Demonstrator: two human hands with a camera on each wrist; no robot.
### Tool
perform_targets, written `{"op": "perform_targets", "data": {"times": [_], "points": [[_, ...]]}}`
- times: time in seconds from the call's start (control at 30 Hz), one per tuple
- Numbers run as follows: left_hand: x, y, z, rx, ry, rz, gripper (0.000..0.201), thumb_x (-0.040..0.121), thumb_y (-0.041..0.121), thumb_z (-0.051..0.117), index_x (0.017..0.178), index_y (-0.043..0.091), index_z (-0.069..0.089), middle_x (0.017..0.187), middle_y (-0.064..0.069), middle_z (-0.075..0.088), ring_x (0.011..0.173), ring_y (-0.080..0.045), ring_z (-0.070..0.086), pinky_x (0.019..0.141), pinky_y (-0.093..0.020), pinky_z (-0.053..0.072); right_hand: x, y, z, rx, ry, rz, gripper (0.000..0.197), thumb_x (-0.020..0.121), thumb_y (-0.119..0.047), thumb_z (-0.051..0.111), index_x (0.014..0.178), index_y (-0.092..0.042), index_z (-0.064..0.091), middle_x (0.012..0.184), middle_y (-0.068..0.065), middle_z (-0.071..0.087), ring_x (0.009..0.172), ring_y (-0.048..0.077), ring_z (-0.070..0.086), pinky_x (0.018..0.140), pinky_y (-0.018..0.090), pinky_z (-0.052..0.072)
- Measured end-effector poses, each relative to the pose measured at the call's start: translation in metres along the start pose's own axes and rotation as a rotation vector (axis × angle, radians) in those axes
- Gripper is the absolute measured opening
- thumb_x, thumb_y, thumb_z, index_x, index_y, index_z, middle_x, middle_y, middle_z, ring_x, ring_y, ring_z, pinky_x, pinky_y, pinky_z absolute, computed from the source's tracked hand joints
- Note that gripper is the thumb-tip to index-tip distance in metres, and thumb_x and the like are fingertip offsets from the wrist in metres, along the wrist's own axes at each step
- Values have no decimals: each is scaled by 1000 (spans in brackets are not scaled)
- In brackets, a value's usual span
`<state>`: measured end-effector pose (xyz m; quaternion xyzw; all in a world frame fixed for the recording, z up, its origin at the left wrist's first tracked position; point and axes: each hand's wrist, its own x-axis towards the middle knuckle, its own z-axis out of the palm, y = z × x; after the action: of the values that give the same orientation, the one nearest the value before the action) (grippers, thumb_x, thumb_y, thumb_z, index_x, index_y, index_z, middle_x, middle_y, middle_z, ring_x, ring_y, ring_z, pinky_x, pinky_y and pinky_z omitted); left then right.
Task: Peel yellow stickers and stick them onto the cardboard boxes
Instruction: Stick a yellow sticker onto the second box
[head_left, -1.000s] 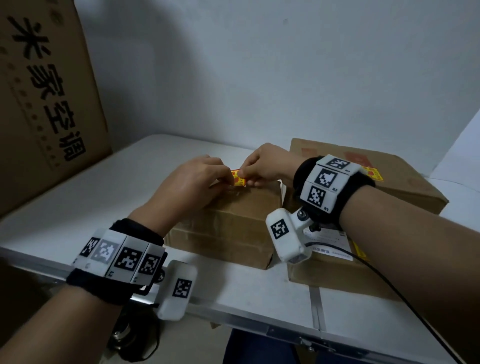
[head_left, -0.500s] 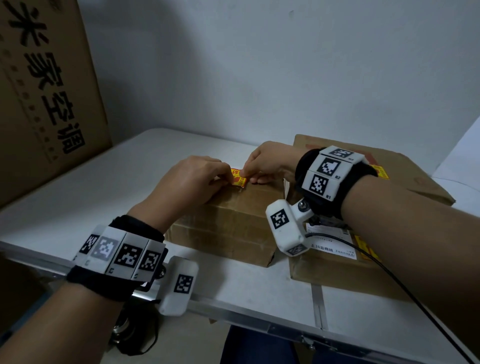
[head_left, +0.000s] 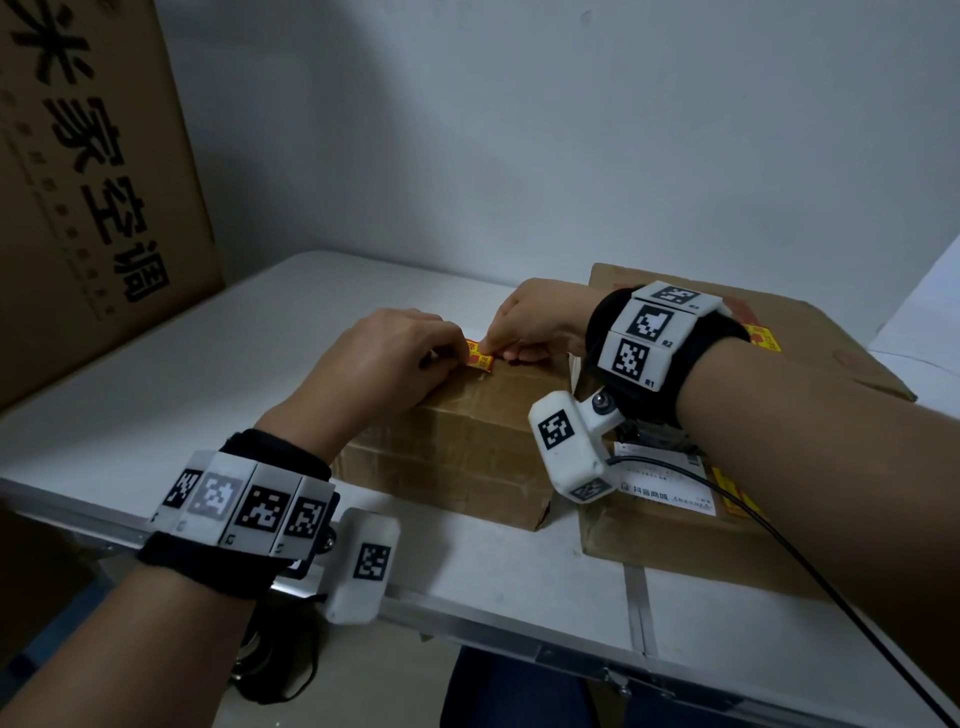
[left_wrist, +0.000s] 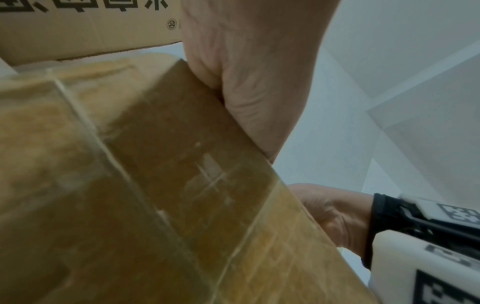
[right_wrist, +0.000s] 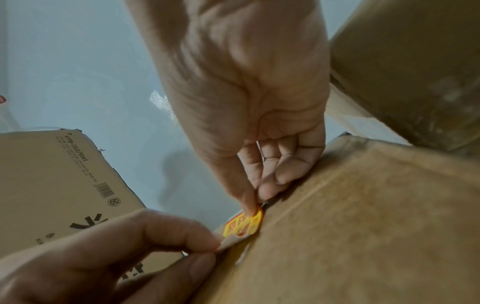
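Observation:
A small taped cardboard box (head_left: 467, 431) sits mid-table, with a larger cardboard box (head_left: 810, 395) close on its right. Over the small box's far top edge both hands meet at a yellow sticker with red print (head_left: 479, 356). In the right wrist view my right hand (right_wrist: 255, 202) pinches the yellow sticker (right_wrist: 244, 224) between thumb and forefinger. My left hand (right_wrist: 213, 248) pinches the pale backing paper (right_wrist: 231, 242) just below it. The left wrist view shows only my left palm (left_wrist: 246, 82) resting on the box's taped top (left_wrist: 155, 185); its fingertips are hidden there.
The larger box carries another yellow sticker (head_left: 761, 338) on top and a white shipping label (head_left: 665, 483) on its front. A tall printed carton (head_left: 93, 182) stands at the left on the white table (head_left: 208, 374). A black cable (head_left: 810, 566) runs from my right wrist.
Both hands stay pinched at the sticker over the small box's far edge. Only the head view has shifted slightly.

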<state>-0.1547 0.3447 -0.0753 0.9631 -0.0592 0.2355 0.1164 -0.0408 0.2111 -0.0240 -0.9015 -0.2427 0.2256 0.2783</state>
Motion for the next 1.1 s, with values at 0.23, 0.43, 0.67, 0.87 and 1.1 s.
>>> {"op": "perform_targets", "data": {"times": [0.23,0.43,0.67,0.87,1.1], "points": [[1,-1,1,6,-19,-12,15,86,18,62,97,26,70,90,5,69,80,-15,63,69,-39,54,2,-1,0,-68,5,9,16,86,-14,69,74,-9,62,59,1,56,47,7,47,39,14,36],[3,0,0,23,-30,-5,14,86,20,62,95,26,71,88,5,69,77,-18,62,66,-40,52,5,-1,1,-122,5,-1,14,84,-19,71,78,-8,64,60,2,58,50,10,47,49,18,39],[5,0,-4,30,-72,-4,15,88,24,60,98,27,71,93,7,68,79,-15,61,66,-34,52,6,-1,0,-115,15,24,16,86,-18,71,77,-9,61,60,2,57,55,11,50,56,21,43],[4,1,-4,22,-70,-24,16,87,22,60,97,28,72,94,7,68,75,-10,54,64,-28,46,6,0,-1,-129,39,1,10,87,-7,63,77,-7,59,67,3,61,57,9,58,50,15,50],[2,3,-3,13,-48,-65,16,86,21,60,94,29,71,94,9,68,79,-15,60,66,-30,48,-16,1,1,-167,60,-69,13,89,-1,51,99,-1,61,80,7,61,61,13,56,47,15,50]]}}
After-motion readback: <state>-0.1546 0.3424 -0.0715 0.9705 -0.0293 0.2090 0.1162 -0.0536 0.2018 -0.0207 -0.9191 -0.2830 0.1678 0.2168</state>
